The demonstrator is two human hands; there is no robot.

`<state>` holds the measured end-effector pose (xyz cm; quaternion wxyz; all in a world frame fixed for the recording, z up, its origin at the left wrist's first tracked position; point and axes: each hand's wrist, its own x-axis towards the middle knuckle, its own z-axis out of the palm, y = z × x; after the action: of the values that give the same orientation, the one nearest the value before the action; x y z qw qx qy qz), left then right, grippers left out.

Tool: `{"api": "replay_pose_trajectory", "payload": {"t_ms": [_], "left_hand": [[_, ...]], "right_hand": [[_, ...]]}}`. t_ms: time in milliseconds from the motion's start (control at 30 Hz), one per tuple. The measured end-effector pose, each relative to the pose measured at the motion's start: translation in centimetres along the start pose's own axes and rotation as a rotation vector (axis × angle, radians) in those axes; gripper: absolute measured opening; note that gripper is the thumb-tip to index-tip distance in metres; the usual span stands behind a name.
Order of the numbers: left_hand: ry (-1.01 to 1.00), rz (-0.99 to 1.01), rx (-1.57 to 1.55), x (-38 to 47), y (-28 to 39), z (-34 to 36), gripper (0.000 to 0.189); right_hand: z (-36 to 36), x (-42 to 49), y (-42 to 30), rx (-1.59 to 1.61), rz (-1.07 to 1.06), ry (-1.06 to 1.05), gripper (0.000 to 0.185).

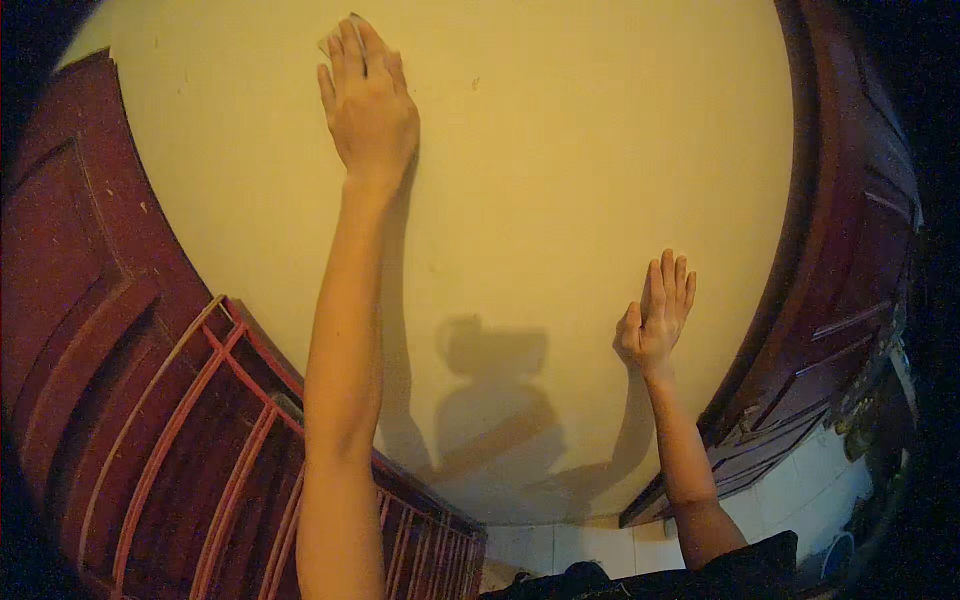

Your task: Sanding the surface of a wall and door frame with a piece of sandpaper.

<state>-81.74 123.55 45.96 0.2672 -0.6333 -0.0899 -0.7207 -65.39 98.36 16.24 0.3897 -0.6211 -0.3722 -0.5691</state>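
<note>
My left hand (367, 97) reaches high on a yellow wall (540, 187), back of the hand towards me. Under its fingertips is a thin, pale sheet (328, 46), pressed against the wall; a dark edge shows above the fingers. Whether the sheet is paper or cloth cannot be made out, and the hand hides most of it. Lower and to the right, my right hand (661, 319) holds nothing. Its fingers point up and its thumb stands apart, with the palm at or very near the wall. A few small marks (475, 84) dot the wall right of my left hand.
A dark red panelled wooden door (60, 225) borders the wall on the left, with a red barred metal frame (217, 360) before it. Dark wooden trim (806, 150) runs down the right side. Pale floor tiles (787, 480) show below, beside blurred items at far right.
</note>
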Motion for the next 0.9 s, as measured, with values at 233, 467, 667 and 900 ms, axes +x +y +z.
{"api": "replay_pose_trajectory", "payload": {"t_ms": [233,467,667,900], "left_hand": [[0.009,-0.035,-0.039,2.7,-0.9,0.9,0.049],[-0.021,0.021,0.001,-0.2,0.0,0.1,0.05],[0.01,0.024,0.143,6.1,-3.2,0.9,0.051],[-0.047,0.007,0.036,-2.6,0.0,-0.4,0.05]], "right_hand": [[0.3,-0.7,-0.3,-0.023,0.007,-0.008,0.059],[0.4,-1.4,0.0,-0.027,0.025,-0.002,0.058],[0.9,-1.5,-1.3,-0.008,0.023,-0.004,0.059],[0.9,-6.1,-0.6,-0.073,0.068,-0.06,0.06]]}}
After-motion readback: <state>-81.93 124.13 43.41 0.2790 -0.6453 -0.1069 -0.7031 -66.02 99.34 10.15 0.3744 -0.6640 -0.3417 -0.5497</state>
